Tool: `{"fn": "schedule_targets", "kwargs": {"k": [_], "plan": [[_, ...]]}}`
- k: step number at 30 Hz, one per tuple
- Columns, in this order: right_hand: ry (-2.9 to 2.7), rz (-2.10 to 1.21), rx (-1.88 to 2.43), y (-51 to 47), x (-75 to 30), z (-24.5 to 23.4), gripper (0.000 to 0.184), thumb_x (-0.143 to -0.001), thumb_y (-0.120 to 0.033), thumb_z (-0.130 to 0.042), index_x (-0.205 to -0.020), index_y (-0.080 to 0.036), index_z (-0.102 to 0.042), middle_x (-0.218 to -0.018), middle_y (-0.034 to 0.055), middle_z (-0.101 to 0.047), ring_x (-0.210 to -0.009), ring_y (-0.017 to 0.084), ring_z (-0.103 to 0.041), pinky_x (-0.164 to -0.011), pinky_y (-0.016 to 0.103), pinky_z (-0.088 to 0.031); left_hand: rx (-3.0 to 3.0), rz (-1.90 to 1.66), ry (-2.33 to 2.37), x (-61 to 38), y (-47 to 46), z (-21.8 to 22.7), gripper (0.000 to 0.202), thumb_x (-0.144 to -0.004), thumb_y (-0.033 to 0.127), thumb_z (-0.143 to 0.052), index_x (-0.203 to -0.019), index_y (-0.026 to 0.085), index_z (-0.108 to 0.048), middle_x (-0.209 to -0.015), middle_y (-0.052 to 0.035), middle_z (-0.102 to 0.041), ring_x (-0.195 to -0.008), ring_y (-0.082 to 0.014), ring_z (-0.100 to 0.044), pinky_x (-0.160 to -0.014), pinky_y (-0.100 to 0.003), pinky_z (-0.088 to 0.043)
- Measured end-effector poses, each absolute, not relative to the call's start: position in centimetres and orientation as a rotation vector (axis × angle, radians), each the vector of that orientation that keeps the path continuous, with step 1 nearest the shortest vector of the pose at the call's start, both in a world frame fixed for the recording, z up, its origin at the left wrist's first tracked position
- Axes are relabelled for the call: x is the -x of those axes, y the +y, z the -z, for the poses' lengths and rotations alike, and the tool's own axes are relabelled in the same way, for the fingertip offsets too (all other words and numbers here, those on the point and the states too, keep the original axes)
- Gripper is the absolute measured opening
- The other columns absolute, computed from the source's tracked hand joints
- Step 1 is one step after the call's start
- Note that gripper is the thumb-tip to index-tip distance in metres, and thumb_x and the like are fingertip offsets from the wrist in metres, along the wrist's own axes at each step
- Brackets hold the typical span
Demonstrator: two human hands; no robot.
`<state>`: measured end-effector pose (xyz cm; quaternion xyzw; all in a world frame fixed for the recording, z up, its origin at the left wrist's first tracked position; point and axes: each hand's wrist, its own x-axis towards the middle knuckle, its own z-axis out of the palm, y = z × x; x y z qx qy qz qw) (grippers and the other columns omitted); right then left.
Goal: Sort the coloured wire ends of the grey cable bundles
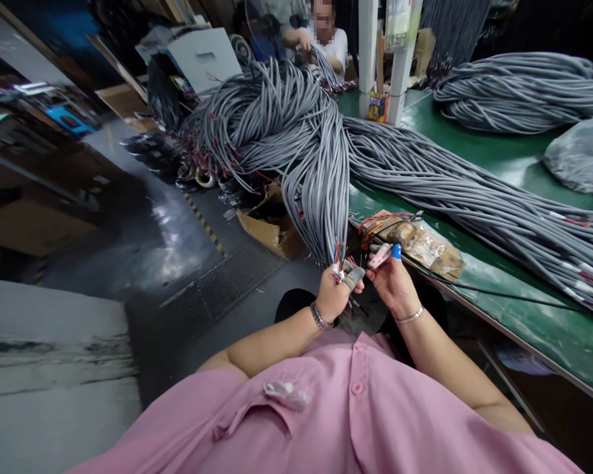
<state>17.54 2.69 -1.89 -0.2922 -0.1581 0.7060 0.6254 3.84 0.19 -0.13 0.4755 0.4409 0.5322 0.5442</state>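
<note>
My left hand [335, 293] is closed around the stripped end of a grey cable, whose thin coloured wires [340, 253] fan out above the fingers. A grey wrap covers its thumb. Close beside it, my right hand [394, 284] has its fingers drawn together, one with a pale pinkish wrap and another with a blue cover. Whatever those fingertips pinch is too small to make out. A thick bundle of grey cables [326, 178] hangs over the table edge down to my left hand.
More grey cables [439, 168] run along the green table [514, 263]. A taped cardboard piece [425, 247] lies near the edge, with red and black wires. A coil [518, 92] and plastic bag [586, 155] sit right. An open carton [264, 230] stands below; a person [333, 43] handles cables opposite.
</note>
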Motion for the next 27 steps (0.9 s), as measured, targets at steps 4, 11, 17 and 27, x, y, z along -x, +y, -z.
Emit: {"fn": "schedule_targets", "kwargs": {"k": [4,11,17,27], "plan": [[-0.410,-1.726,0.672,2.4,-18.1,2.0,0.054,-0.072,-0.074,-0.062,-0.082,-0.021,-0.067,-0.078,0.0009,-0.070,-0.064,0.012,-0.062,-0.059,0.023,-0.054,-1.125,-1.260,1.045,-3.3,-0.2,-0.1,0.031,-0.075,0.043,-0.073,-0.067,0.015,-0.059,-0.056,0.0002,-0.062,-0.049,-0.0097,-0.057,-0.050,-0.022,-0.049],[-0.485,-1.719,0.694,2.0,-18.7,0.8,0.039,-0.079,-0.060,-0.065,-0.090,-0.023,-0.068,-0.089,0.0013,-0.071,-0.067,0.012,-0.061,-0.060,0.023,-0.053,-1.103,-1.213,1.030,-2.5,-0.5,-0.5,0.035,-0.072,0.046,-0.074,-0.065,0.017,-0.056,-0.053,0.0003,-0.060,-0.047,-0.0101,-0.054,-0.049,-0.023,-0.046],[-0.467,-1.657,0.705,2.1,-18.5,1.0,0.034,-0.078,-0.053,-0.070,-0.088,-0.020,-0.070,-0.083,0.0008,-0.070,-0.066,0.011,-0.059,-0.056,0.021,-0.052,-1.093,-1.176,0.910,-2.8,0.0,-0.4,0.030,-0.073,0.041,-0.074,-0.067,0.015,-0.058,-0.053,0.0010,-0.059,-0.045,-0.0091,-0.052,-0.047,-0.022,-0.044],[-0.409,-1.572,0.724,2.5,-17.8,1.3,0.029,-0.076,-0.047,-0.075,-0.088,-0.021,-0.071,-0.083,0.0011,-0.072,-0.071,0.013,-0.062,-0.061,0.023,-0.050,-1.137,-1.095,0.957,-3.4,0.5,-0.5,0.032,-0.072,0.042,-0.075,-0.066,0.015,-0.057,-0.053,0.0011,-0.059,-0.044,-0.0089,-0.052,-0.046,-0.022,-0.044]]}}
